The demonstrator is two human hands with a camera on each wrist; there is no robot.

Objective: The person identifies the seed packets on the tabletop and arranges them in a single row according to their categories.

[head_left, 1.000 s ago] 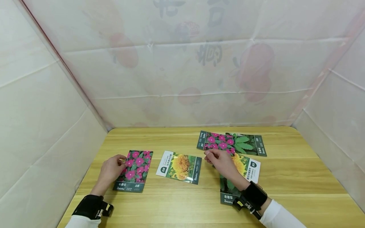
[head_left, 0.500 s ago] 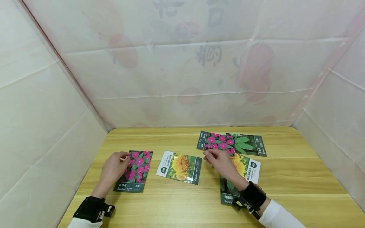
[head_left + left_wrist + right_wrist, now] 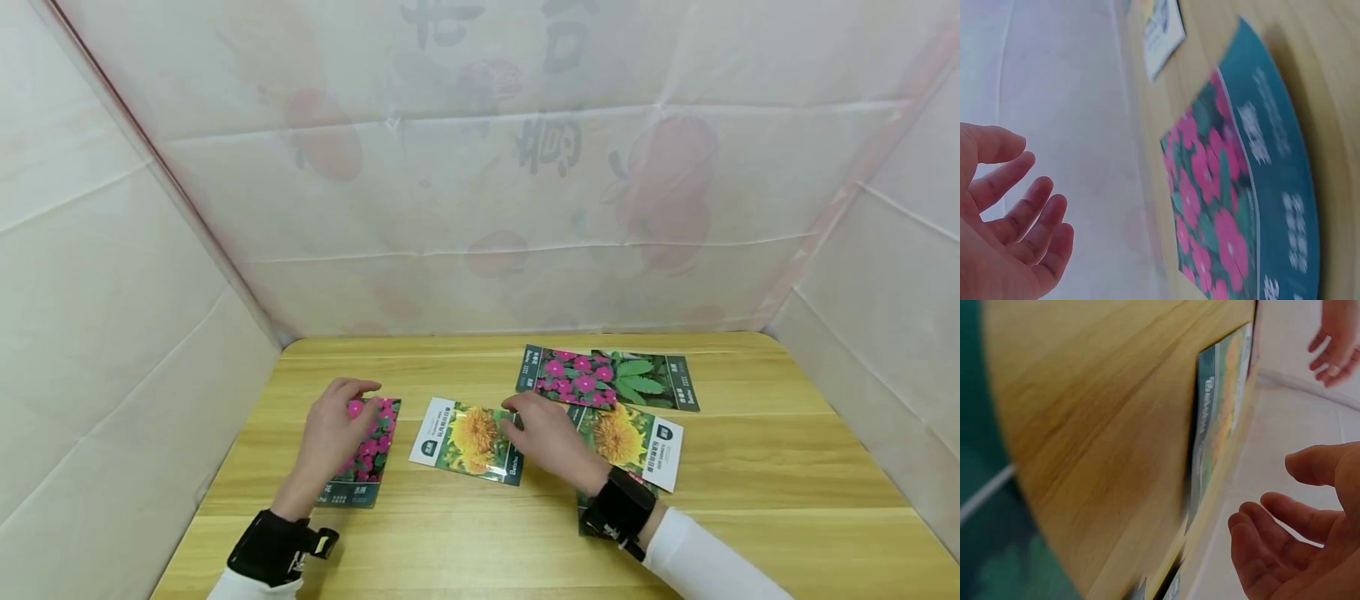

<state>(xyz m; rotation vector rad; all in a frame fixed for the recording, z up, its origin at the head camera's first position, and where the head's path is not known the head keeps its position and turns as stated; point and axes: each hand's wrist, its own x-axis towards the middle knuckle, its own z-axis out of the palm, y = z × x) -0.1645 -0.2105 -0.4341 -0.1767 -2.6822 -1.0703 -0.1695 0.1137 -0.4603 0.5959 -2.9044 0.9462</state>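
My left hand (image 3: 333, 429) hovers over a seed packet with pink flowers (image 3: 382, 446), its fingers loosely bent with nothing between them. In the left wrist view that pink-flower packet (image 3: 1210, 212) lies on the table, apart from the hand (image 3: 1016, 219). My right hand (image 3: 551, 437) is above the right end of a yellow-flower seed packet (image 3: 472, 437) at the middle, covering its corner. Seen from the right wrist, the hand (image 3: 1291, 519) is relaxed, thumb apart from the fingers, holding nothing. The same yellow packet (image 3: 1219, 403) lies beyond it on the tabletop.
At right, several packets overlap: a pink-flower one (image 3: 573, 379), a green-leaf one (image 3: 660, 383), a second yellow-flower one (image 3: 637, 442), and another mostly hidden under my right forearm. The wooden table (image 3: 465, 550) is enclosed by pale cloth walls (image 3: 480, 192).
My left hand has moved right and away from me over the pink-flower packet, its fingers spreading. The right hand has shifted left, from the packet pile to the middle yellow packet.
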